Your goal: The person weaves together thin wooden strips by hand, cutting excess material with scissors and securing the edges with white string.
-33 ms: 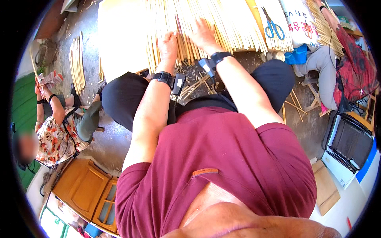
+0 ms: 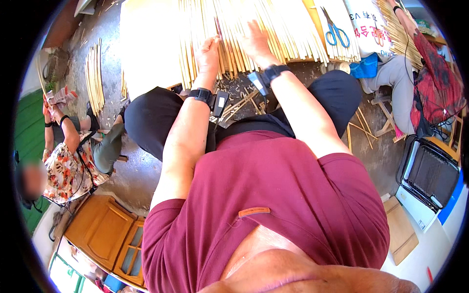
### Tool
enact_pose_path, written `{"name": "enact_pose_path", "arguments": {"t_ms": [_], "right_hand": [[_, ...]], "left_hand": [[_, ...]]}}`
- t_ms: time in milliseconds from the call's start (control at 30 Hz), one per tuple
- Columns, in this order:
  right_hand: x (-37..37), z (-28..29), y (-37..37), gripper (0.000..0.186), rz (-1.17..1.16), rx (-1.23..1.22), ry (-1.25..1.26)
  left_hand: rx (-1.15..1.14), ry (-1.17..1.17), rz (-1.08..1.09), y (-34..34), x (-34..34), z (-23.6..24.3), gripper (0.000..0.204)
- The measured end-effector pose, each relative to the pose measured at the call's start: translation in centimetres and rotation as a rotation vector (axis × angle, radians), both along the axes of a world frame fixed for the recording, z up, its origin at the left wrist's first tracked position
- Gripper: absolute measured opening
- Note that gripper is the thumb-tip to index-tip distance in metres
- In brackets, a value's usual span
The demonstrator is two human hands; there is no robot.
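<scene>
Rows of thin pale wooden sticks (image 2: 273, 39) lie side by side along the white tabletop (image 2: 146, 49), one darker reddish stick (image 2: 218, 29) among them. My left hand (image 2: 208, 54) is over them just left of that stick, fingers curled together; what they hold, if anything, is too small to make out. My right hand (image 2: 256, 44) lies on the sticks further right, fingers stretched and apart. Blue-handled scissors (image 2: 337, 35) rest right of the sticks, beside a printed white sack (image 2: 361, 22). Both wrists wear dark bands.
A co-worker (image 2: 68, 156) at the left holds sticks; another (image 2: 435, 83) at the right reaches to a stick pile (image 2: 400, 34). Stick bundles (image 2: 93, 78) and offcuts (image 2: 239, 102) lie on the floor. A small can (image 2: 342, 67) stands under the table edge; a wooden cabinet (image 2: 97, 224) is behind me.
My right hand has moved slightly forward and to the right over the sticks. My left hand has shifted slightly forward.
</scene>
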State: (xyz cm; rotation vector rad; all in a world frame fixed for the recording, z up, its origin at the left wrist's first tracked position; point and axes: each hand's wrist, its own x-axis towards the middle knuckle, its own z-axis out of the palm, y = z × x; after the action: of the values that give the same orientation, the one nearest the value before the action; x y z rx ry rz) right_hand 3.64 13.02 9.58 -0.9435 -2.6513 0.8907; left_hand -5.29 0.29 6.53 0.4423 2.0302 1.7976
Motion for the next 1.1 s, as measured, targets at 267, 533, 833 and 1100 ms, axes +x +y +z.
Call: {"name": "enact_pose_path", "arguments": {"t_ms": [267,533,833,1100], "right_hand": [[6.7,-0.2,0.4,0.064,0.033,0.438,-0.391],[6.0,-2.4,-0.7,0.065,-0.124,0.382,-0.273],[4.9,1.5,2.4,0.065,-0.112,0.252,-0.245],[-0.7,0.2,11.4,0.055,0.076,0.405,-0.164]], "left_hand": [[-0.181,0.853,-0.259,0.5,2.5,-0.6,0.011],[-0.323,0.914,-0.192,1.7,3.3,-1.2,0.012],[-0.209,0.735,-0.342,2.1,-0.4,0.6,0.023],[-0.351,1.144,-0.226,10.6,-10.1,1.5,0.035]]}}
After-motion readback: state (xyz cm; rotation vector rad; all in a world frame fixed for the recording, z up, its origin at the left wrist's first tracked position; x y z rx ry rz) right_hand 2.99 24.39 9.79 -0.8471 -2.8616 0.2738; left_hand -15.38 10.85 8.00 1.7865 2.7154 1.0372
